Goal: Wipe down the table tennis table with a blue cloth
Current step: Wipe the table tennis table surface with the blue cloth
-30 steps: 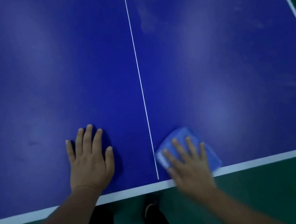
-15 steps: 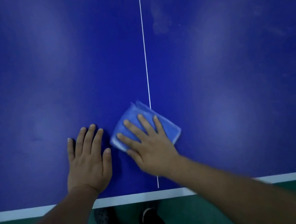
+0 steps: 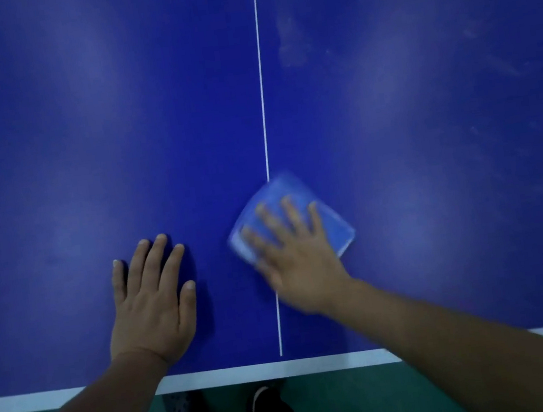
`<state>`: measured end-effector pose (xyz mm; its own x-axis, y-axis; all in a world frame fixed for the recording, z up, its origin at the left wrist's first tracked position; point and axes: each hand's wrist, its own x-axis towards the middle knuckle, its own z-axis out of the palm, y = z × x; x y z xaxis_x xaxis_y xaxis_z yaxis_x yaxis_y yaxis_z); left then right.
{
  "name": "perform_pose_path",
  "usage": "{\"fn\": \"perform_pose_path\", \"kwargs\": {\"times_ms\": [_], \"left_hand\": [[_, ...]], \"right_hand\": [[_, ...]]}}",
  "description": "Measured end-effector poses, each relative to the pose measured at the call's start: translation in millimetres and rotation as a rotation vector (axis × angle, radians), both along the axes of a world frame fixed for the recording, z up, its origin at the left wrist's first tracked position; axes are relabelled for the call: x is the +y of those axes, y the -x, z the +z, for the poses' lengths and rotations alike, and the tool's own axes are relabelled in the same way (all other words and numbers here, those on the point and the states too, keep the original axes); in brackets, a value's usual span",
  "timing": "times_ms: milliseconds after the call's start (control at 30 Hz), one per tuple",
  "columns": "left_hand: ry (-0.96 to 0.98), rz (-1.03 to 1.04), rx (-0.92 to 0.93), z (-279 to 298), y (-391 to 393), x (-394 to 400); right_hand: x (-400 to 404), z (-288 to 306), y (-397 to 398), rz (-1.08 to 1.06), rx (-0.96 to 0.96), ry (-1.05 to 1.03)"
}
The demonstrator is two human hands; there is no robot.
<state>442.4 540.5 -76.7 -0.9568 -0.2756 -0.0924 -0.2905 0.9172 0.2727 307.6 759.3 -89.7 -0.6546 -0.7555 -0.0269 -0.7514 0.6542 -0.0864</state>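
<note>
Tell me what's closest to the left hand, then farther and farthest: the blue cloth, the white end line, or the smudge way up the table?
From the left hand:
1. White end line, just behind the wrist.
2. Blue cloth, to its right.
3. Smudge, far up on the right.

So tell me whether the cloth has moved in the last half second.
Yes. The blue cloth under the right hand slid rightward: it lay mostly left of the white centre line and now lies mostly right of it.
</note>
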Motion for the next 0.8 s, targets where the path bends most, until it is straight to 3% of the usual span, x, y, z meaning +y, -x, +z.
{"fn": "perform_pose_path", "kwargs": {"times_ms": [67,100,167,233,300,367,467,533,600,733,800], "left_hand": [[0.003,-0.003,0.010,-1,0,0],[0.007,-0.002,0.015,0,0,-1],[0.011,0.002,0.013,2,0,0],[0.003,0.006,-0.009,4,1,1],[-0.006,0.009,-0.018,6,1,1],[-0.007,0.008,-0.022,7,2,2],[-0.001,0.010,-0.010,7,1,2],[-0.007,0.011,-0.007,6,2,1],[-0.006,0.010,-0.010,6,3,1],[-0.001,0.003,-0.021,6,3,2],[0.004,0.001,-0.021,6,3,1]], "right_hand": [[28,4,11,0.177,-0.036,-0.008],[45,5,36,0.091,0.032,-0.032],[82,10,94,-0.337,0.043,-0.107],[110,21,132,-0.841,-0.047,-0.026],[101,24,119,-1.019,-0.073,0.045],[74,14,66,-0.778,0.028,0.012],[57,1,-28,-0.052,-0.015,-0.031],[75,3,-10,0.160,-0.049,-0.016],[88,6,43,-0.031,0.012,-0.031],[90,17,126,-0.723,-0.091,-0.055],[60,16,122,-0.783,-0.089,-0.047]]}}
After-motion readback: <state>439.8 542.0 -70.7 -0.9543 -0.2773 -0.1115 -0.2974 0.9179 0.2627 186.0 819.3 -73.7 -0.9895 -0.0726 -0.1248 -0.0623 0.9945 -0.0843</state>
